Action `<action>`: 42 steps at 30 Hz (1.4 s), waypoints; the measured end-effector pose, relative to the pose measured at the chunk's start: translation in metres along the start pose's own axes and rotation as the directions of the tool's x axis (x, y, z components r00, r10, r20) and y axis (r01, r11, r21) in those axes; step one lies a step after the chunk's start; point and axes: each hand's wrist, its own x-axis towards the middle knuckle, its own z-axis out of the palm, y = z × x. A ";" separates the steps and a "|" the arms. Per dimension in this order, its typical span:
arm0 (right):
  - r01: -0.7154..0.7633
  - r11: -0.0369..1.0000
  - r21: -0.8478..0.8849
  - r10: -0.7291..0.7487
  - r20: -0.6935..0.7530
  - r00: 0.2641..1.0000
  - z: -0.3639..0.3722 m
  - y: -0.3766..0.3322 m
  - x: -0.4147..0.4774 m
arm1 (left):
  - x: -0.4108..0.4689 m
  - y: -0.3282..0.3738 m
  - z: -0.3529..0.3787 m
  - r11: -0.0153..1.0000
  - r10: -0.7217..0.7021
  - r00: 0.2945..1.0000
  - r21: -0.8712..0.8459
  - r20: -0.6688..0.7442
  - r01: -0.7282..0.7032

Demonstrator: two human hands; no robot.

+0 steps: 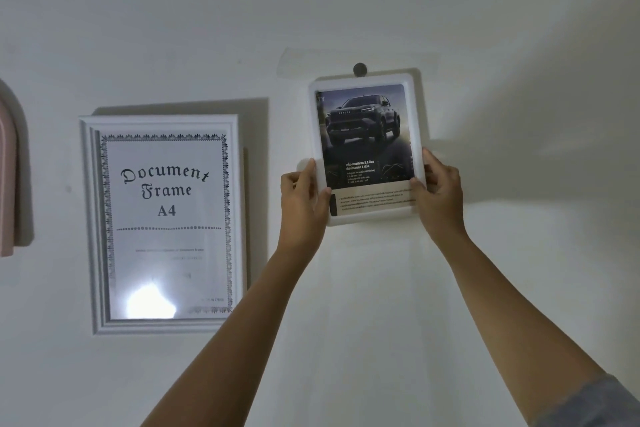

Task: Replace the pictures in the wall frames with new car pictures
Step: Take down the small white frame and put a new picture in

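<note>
A small white frame [414,107] with rounded corners is pressed against the white wall at upper right. It shows a picture of a dark pickup truck [363,125] with text below. A round grey wall hook [360,69] sits just above its top edge. My left hand [304,198] grips the frame's lower left edge, thumb on the front. My right hand [440,194] grips the lower right edge the same way. To the left hangs a larger white moulded frame [90,218] holding a "Document Frame A4" sheet [166,204].
A pink arched object [7,184] hangs at the far left edge of the wall. A patch of clear tape [294,61] sticks to the wall left of the hook. Bare wall spreads to the right and below the small frame.
</note>
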 end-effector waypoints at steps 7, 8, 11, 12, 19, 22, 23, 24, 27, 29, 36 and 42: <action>0.025 1.000 0.002 -0.025 -0.021 0.999 -0.003 0.000 -0.019 | -0.005 -0.005 -0.001 1.000 -0.007 0.999 -0.004 -0.041 0.007; 0.031 0.999 -0.012 -0.032 -0.024 0.999 -0.003 0.000 -0.020 | -0.005 -0.005 -0.002 1.000 -0.011 0.999 0.000 -0.044 0.011; 0.049 0.998 -0.050 -0.050 -0.030 0.998 -0.004 0.001 -0.021 | -0.005 -0.004 -0.003 1.000 -0.026 0.999 -0.004 -0.046 0.026; 0.053 0.997 -0.058 -0.055 -0.029 0.998 -0.004 0.001 -0.022 | -0.005 -0.004 -0.003 1.000 -0.024 0.999 0.000 -0.045 0.024; 0.043 0.994 -0.099 -0.046 -0.020 0.999 -0.005 0.002 -0.022 | -0.005 -0.005 -0.005 1.000 -0.014 0.999 -0.001 -0.036 0.014; 0.036 0.991 -0.127 -0.038 -0.012 0.999 -0.006 0.002 -0.023 | -0.004 -0.005 -0.007 1.000 -0.012 0.999 0.011 -0.036 0.013; 0.032 0.990 -0.139 -0.034 -0.008 0.999 -0.006 0.002 -0.023 | -0.004 -0.004 -0.009 1.000 -0.014 0.999 0.016 -0.033 0.014; 0.028 0.988 -0.153 -0.029 -0.003 1.000 -0.006 0.002 -0.024 | -0.004 -0.003 -0.010 1.000 -0.015 0.999 0.027 -0.031 0.016; 0.026 0.982 -0.189 -0.026 -0.001 1.000 -0.008 -0.001 -0.026 | -0.007 0.000 -0.015 0.998 -0.010 0.999 0.059 -0.031 0.012; 0.036 0.976 -0.216 -0.042 -0.022 0.999 -0.008 -0.008 -0.028 | -0.009 0.003 -0.022 0.995 0.006 0.999 0.096 -0.043 -0.001; 0.149 0.959 -0.240 -0.156 -0.007 0.988 0.017 -0.062 -0.047 | -0.015 0.012 -0.084 0.938 0.155 0.985 0.324 -0.072 -0.124; 0.197 0.970 -0.143 -0.175 0.148 0.973 0.089 -0.091 -0.109 | -0.026 -0.031 -0.174 0.849 0.157 0.963 0.528 -0.217 -0.020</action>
